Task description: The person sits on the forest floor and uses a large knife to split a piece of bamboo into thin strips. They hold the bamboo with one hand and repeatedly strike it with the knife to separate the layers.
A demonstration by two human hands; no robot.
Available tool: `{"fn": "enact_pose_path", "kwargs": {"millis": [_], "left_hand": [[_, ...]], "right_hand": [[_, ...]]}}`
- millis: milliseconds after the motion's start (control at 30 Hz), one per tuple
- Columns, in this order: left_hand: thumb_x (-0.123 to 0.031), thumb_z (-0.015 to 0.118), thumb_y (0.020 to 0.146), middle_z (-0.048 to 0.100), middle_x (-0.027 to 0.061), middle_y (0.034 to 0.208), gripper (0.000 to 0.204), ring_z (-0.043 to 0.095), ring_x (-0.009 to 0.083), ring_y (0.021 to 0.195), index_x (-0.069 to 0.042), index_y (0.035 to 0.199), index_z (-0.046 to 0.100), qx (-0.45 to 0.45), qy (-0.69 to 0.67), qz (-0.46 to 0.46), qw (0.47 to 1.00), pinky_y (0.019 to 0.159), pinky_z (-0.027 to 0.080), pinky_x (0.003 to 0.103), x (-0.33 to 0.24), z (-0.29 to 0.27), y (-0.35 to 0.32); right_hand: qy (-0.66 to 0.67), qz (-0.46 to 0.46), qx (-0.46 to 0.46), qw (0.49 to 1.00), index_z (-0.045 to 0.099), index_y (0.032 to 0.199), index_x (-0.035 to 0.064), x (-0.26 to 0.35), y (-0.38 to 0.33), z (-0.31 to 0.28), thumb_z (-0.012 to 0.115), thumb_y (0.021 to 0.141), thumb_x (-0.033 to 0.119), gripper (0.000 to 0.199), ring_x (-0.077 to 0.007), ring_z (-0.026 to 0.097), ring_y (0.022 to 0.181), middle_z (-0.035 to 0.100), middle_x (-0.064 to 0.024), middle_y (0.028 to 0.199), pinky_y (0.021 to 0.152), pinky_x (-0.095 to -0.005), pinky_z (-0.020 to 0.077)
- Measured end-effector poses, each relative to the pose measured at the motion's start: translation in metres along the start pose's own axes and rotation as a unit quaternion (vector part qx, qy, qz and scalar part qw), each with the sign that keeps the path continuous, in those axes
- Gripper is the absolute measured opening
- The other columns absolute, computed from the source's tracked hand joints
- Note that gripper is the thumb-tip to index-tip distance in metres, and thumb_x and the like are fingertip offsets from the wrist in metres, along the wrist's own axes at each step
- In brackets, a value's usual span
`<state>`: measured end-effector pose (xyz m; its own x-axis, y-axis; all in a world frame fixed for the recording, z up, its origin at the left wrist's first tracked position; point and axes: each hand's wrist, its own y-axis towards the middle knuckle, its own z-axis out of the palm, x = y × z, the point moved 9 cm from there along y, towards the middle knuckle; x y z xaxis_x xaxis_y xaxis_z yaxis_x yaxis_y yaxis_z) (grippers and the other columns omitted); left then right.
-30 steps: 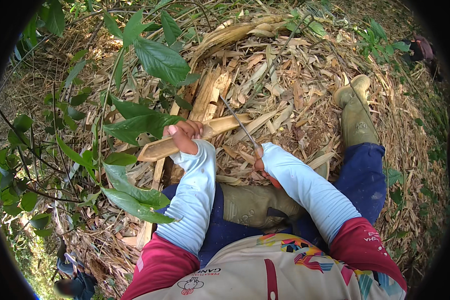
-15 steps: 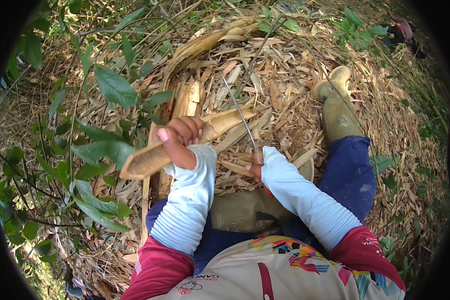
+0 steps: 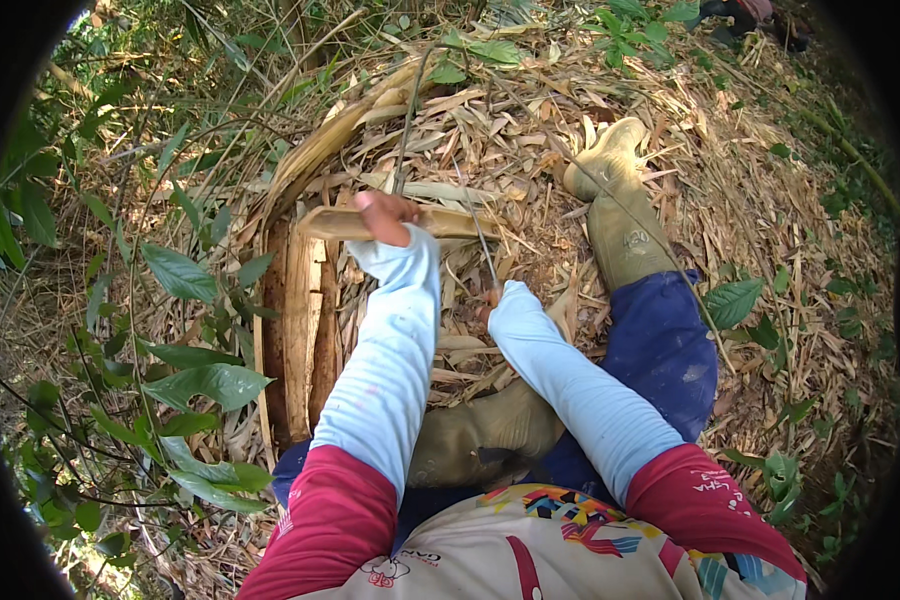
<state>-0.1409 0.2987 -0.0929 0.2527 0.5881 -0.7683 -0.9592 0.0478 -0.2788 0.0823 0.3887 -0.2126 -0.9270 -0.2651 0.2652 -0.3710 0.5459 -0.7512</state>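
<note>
My left hand is wrapped round a pale split piece of bamboo, which lies roughly level across the view, above a split log. In my right hand is the handle of a machete, mostly hidden by the fingers and sleeve. Its thin blade points up and away, crossing the right end of the bamboo; whether it touches the bamboo I cannot tell.
The split log lies left of my legs, and a long curved strip of bark arches beyond it. Dry leaves and chips cover the ground. My boots frame the spot. Leafy stems crowd the left; a thin vine runs near my right leg.
Both hands have moved farther from my body. The bamboo has swung from a slant to nearly level, still in my left hand. The view has shifted to the right.
</note>
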Motion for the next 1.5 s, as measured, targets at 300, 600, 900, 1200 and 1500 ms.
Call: {"fn": "enact_pose_path", "kwargs": {"millis": [300,600,900,1200,1500], "left_hand": [[-0.037,0.044,0.095,0.025,0.0016,0.044,0.048,0.021,0.0150,0.036,-0.013,0.055,0.028,0.077,-0.036,-0.017,0.996,0.036,0.025,0.031,0.010,-0.010,0.052],[-0.035,0.044,0.096,0.027,0.0028,0.045,0.044,0.025,0.0160,0.037,-0.012,0.062,0.031,0.158,-0.029,0.024,0.987,0.038,0.030,0.032,0.012,-0.007,0.046],[-0.043,0.043,0.095,0.025,0.0020,0.047,0.053,0.025,0.0157,0.043,-0.013,0.054,0.027,0.160,-0.001,0.001,0.987,0.046,0.030,0.032,-0.002,-0.004,0.028],[-0.035,0.043,0.095,0.028,0.0021,0.048,0.045,0.026,0.0158,0.041,-0.012,0.058,0.030,0.220,0.107,0.104,0.964,0.043,0.030,0.031,0.002,-0.010,0.027],[-0.038,0.043,0.096,0.026,0.0007,0.047,0.046,0.023,0.0143,0.042,-0.013,0.061,0.030,0.116,0.000,0.072,0.991,0.045,0.027,0.031,-0.005,-0.029,0.029]], "right_hand": [[0.075,-0.107,0.052,0.990,0.061,0.110,0.0017,0.017,0.001,-0.011,0.072,0.074,0.031,0.047,-0.0335,0.062,0.085,0.063,-0.0195,0.092,0.078,-0.0372,0.0491],[0.390,-0.137,-0.016,0.910,0.055,0.095,0.0023,0.031,-0.062,-0.053,0.069,0.076,0.005,0.024,-0.0141,0.053,0.056,0.055,-0.0062,0.071,0.050,-0.0321,0.0447],[0.322,-0.187,-0.188,0.909,0.058,0.093,0.0048,0.078,-0.085,-0.142,0.077,0.073,0.017,0.030,-0.0186,0.062,0.073,0.065,-0.0084,0.080,0.064,-0.0313,0.0495],[0.180,-0.186,-0.182,0.949,0.059,0.094,0.0043,0.064,-0.053,-0.097,0.062,0.083,0.014,0.015,-0.0186,0.054,0.061,0.058,-0.0098,0.076,0.055,-0.0334,0.0463],[0.540,-0.110,0.130,0.825,0.050,0.095,0.0082,0.098,-0.094,-0.115,0.065,0.074,0.000,0.027,-0.0139,0.049,0.051,0.049,-0.0021,0.065,0.046,-0.0329,0.0446]]}}
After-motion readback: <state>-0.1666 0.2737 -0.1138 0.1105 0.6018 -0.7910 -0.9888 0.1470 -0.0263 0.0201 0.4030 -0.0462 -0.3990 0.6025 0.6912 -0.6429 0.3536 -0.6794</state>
